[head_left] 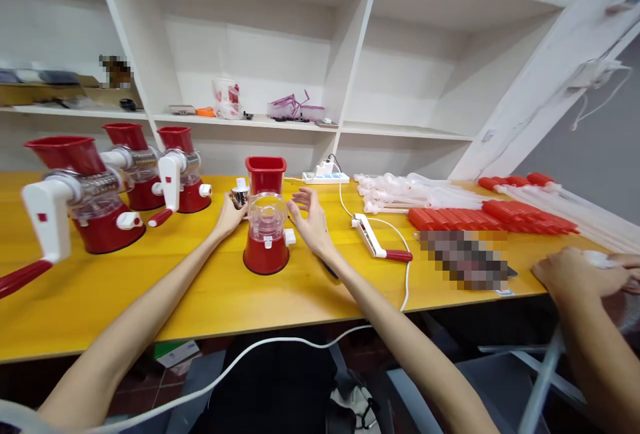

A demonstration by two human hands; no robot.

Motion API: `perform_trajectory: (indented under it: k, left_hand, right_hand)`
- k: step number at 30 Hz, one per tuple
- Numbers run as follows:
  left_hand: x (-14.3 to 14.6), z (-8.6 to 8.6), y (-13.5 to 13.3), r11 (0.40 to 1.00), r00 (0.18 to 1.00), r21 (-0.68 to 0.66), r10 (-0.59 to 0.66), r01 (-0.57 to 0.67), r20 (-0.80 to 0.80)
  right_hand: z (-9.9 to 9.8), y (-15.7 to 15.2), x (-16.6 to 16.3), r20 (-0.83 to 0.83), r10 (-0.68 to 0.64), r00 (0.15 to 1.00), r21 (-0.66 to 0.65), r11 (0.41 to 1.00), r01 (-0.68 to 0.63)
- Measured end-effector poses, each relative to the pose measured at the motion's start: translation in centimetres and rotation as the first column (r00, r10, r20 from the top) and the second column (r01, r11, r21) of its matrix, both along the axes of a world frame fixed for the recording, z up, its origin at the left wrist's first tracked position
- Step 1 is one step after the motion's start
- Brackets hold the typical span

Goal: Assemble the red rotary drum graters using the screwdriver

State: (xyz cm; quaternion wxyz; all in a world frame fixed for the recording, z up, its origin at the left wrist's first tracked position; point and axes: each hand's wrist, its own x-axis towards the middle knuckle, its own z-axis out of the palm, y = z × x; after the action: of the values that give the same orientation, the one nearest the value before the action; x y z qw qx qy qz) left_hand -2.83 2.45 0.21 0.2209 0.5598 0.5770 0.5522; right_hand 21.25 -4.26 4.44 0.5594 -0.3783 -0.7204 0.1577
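Note:
A red rotary grater body (267, 257) with a clear round housing and a red hopper stands upright in front of me. To its left, my left hand (230, 215) is closed around a shiny metal grater drum (240, 197) with a white end; the grater body partly hides it. My right hand (310, 222) is open on the other side, its fingers spread and curved beside the clear housing. Whether those fingertips touch the housing I cannot tell. Right of that hand, a white crank handle (369, 237) with a red grip lies on the table.
Three assembled red graters (107, 227) stand at the left. A white cable (406, 274) runs from a power strip (325, 178) across the table. Clear plastic pieces (400, 192) and red pieces (445, 219) lie at right, near another person's hands (575, 274). White shelves (240, 119) rise behind.

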Motion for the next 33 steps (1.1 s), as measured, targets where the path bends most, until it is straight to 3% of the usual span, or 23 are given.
perform_trajectory:
  k: [5,9,11,15,18,27,30,33]
  left_hand:
    - [-1.0,0.1,-5.1,0.999,1.000,0.040,0.006,-0.005,-0.022]
    - [-1.8,0.4,-6.9,1.000,1.000,-0.008,-0.023,0.023,0.013]
    - [-2.3,0.3,-7.0,0.999,0.999,-0.043,-0.028,0.030,0.047]
    - [-3.0,0.2,-6.4,0.997,0.992,-0.067,-0.036,0.044,0.122]
    - [-3.5,1.0,-6.5,0.996,0.983,-0.040,-0.077,0.084,0.167]
    - [-5.0,4.2,-8.8,0.957,0.953,0.077,-0.286,0.279,0.105]
    - [-5.0,5.9,-8.3,0.925,0.926,0.057,-0.378,0.377,0.004]
    - [-3.4,7.0,-7.1,0.915,0.914,0.032,-0.403,0.402,0.048]
  right_hand:
    - [1.6,-6.0,-3.8,-0.140,-0.005,0.990,0.047,0.999,0.011]
    - [1.7,-6.5,-6.4,-0.055,-0.135,0.989,0.053,0.989,0.138]
    - [1.4,-5.6,-6.6,-0.069,-0.133,0.989,0.037,0.990,0.135]
    - [0.9,-2.8,-4.9,-0.161,0.129,0.978,0.046,0.991,-0.123]
    - [0.9,-0.8,-3.2,-0.180,0.242,0.953,0.013,0.970,-0.244]
    - [0.5,1.5,-1.6,-0.364,0.409,0.837,-0.099,0.876,-0.472]
    - [0.1,1.5,-1.8,-0.426,0.447,0.787,-0.102,0.840,-0.533]
    - [-0.2,1.5,-2.0,-0.474,0.466,0.747,-0.097,0.815,-0.571]
